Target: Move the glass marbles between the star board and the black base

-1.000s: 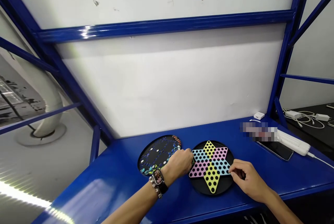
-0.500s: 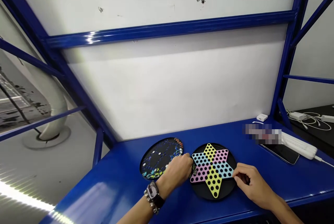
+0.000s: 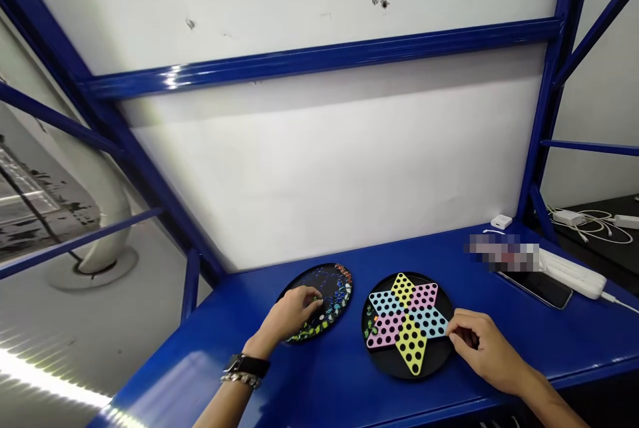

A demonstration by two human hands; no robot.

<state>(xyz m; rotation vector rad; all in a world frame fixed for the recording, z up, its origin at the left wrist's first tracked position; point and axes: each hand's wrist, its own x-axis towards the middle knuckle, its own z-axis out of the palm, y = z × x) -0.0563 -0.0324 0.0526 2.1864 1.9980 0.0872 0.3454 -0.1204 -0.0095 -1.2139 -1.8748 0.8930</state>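
My left hand (image 3: 289, 315) hovers over a round black tray (image 3: 292, 289), fingers bent and thumb a little apart, with nothing clearly visible between them. Colored glass marbles (image 3: 344, 289) line the tray's right and front rim: reddish, blue, white and yellow-green. Right of it lies a round black Chinese checkers board (image 3: 384, 365) with a star of yellow, pink and blue points full of holes. Several green marbles (image 3: 368, 328) and an orange one sit in its left rim gap. My right hand (image 3: 484, 348) is closed at the board's right edge, thumb and forefinger pinching it beside the blue point.
A blue metal table (image 3: 309, 381) carries everything, backed by a white panel and blue frame bars. At the right lie a dark phone (image 3: 539, 291), a white power strip (image 3: 574, 276) and a small white case (image 3: 501, 221). White cables lie on a dark surface beyond.
My left hand has moved left from the board's left edge to above the marble tray. Green and orange marbles now show in the board's left rim. My right hand has stayed put.
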